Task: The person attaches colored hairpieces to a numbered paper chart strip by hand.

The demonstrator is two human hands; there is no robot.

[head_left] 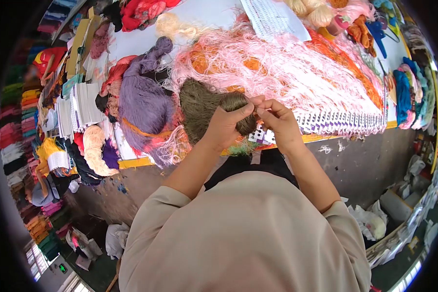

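Observation:
A dark olive thread skein [198, 109] lies at the front of the table, its right end bunched into a smooth bundle. My left hand [228, 123] is closed around that bundle, thumb on top. Right beside it, my right hand [282, 125] has thumb and forefinger pinched together near the left fingertips; whatever is between them is too small to make out. Under and behind my hands spreads a large tangle of pink thread [287, 78], mixed with orange thread [343, 63]. White punched cards [338, 121] line the table's front edge, one end beneath my right hand.
Purple skeins [143, 104] lie left of the olive one. A printed sheet [275, 19] rests on the pink thread. Stacked white cards [80, 107] stand at the left. Blue and teal skeins [408, 95] hang at the right end. Another person in red [48, 59] is at far left.

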